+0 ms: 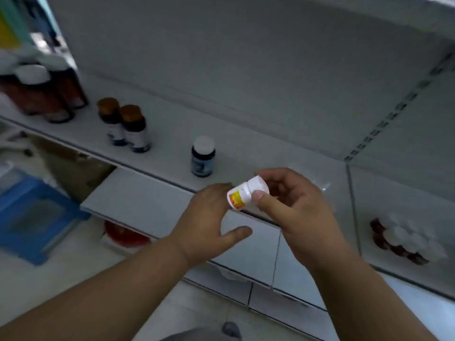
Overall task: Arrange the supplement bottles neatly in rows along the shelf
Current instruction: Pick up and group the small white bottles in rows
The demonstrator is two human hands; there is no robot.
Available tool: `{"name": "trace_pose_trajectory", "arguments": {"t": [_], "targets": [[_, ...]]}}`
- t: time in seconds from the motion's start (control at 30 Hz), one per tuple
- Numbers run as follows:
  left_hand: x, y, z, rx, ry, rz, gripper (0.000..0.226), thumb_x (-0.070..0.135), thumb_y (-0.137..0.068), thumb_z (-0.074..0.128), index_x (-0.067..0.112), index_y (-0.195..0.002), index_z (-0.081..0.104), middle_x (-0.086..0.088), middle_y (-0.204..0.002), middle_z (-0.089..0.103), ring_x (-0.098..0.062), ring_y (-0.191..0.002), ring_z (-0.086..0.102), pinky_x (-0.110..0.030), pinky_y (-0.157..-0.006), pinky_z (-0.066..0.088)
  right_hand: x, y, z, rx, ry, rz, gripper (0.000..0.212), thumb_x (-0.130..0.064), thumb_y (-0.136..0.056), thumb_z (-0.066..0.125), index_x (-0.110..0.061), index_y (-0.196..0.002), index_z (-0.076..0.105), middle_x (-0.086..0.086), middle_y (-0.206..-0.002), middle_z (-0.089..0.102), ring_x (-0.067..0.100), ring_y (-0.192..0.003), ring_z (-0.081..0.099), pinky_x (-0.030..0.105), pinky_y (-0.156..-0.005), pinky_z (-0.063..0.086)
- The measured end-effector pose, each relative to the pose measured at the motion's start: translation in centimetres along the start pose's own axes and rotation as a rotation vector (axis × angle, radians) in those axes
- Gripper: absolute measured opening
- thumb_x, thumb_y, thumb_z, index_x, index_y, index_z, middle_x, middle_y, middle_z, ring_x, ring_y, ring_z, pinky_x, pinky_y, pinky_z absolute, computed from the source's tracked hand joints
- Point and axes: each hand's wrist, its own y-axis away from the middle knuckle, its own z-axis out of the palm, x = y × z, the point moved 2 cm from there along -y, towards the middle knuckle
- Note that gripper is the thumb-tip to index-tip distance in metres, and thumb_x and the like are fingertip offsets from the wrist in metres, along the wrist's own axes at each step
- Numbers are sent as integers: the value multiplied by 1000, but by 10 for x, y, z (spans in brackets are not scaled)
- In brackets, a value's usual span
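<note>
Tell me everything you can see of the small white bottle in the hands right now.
The small white bottle looks like plastic, with a white screw cap and a yellow and red label whose print is too blurred to read. It is capped and tilted, cap toward the upper right, held in the air just in front of the shelf edge. The right hand pinches it near the cap, thumb on the near side. The left hand has its fingers at the bottle's base; whether they touch it is unclear.
</note>
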Motion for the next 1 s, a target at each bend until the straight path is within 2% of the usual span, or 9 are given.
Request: {"name": "trace_pose_trajectory", "arguments": {"t": [0.1, 0.23, 0.37, 0.43, 0.53, 0.6, 0.7, 0.87, 1.0], "targets": [[-10, 64, -33, 164, -29, -234, 60, 58, -83, 60, 20, -129, 57, 4, -123, 61, -11, -113, 53, -29, -95, 42, 1, -11, 43, -252, 168, -118, 22, -18, -79, 77, -26, -96, 67, -5, -89, 71, 20, -81, 65, 32, -73, 56], [-41, 132, -86, 276, -57, -535, 64, 60, -80, 60, 29, -136, 51, 16, -128, 55, -4, -118, 50, -25, -99, 42, 8, -17, 140, -499, 336, -238, 22, -31, -73, 79, -31, -90, 65, -11, -86, 68, 11, -78, 63, 28, -69, 53], [-82, 202, -147, 379, -101, -697, 65, 66, -80, 54, 36, -137, 46, 20, -129, 52, 1, -118, 47, -9, -93, 35, 9, -13, 261, -694, 452, -330, 24, -39, -71, 76, -33, -90, 63, -13, -88, 64, 5, -80, 62, 28, -69, 55], [-111, 238, -182, 397, -132, -737, 64, 69, -79, 52, 40, -136, 44, 23, -129, 51, 3, -117, 46, -11, -95, 36, 7, -10, 327, -757, 479, -368, 26, -43, -69, 73, -32, -91, 62, -13, -88, 63, 4, -80, 61, 30, -70, 54], [-158, 293, -246, 430, -232, -782, 65, 71, -80, 50, 37, -135, 45, 23, -127, 50, 3, -116, 45, -26, -99, 41, -1, -6, 429, -815, 490, -407, 25, -42, -71, 75, -32, -90, 62, -11, -88, 64, 5, -79, 60, 32, -70, 55], [-182, 322, -293, 432, -314, -800, 64, 70, -81, 50, 36, -134, 46, 22, -124, 49, 1, -115, 44, -30, -99, 41, -10, -3, 488, -857, 485, -405, 25, -40, -72, 78, -33, -89, 61, -12, -88, 63, 4, -79, 60, 30, -69, 55], [-216, 343, -353, 393, -356, -837, 72, 75, -81, 41, 32, -139, 45, 14, -134, 52, -5, -121, 45, -30, -102, 37, -24, -8, 558, -890, 495, -406, 24, -41, -72, 76, -34, -89, 61, -14, -87, 60, 3, -79, 58, 25, -68, 53], [-314, 331, -412, 310, -335, -816, 78, 77, -81, 37, 30, -141, 45, 11, -138, 52, -9, -127, 46, -36, -106, 40, -20, -61, 647, -840, 519, -393, 23, -41, -72, 76, -33, -89, 61, -14, -89, 59, 3, -81, 57, 18, -66, 49], [-409, 310, -461, 258, -351, -815, 79, 77, -80, 39, 26, -140, 48, 8, -135, 56, -12, -123, 49, -35, -103, 41, -8, -129, 722, -764, 469, -386, 23, -29, -75, 79, -26, -91, 63, -13, -88, 59, 1, -83, 56, 9, -67, 43]]}}
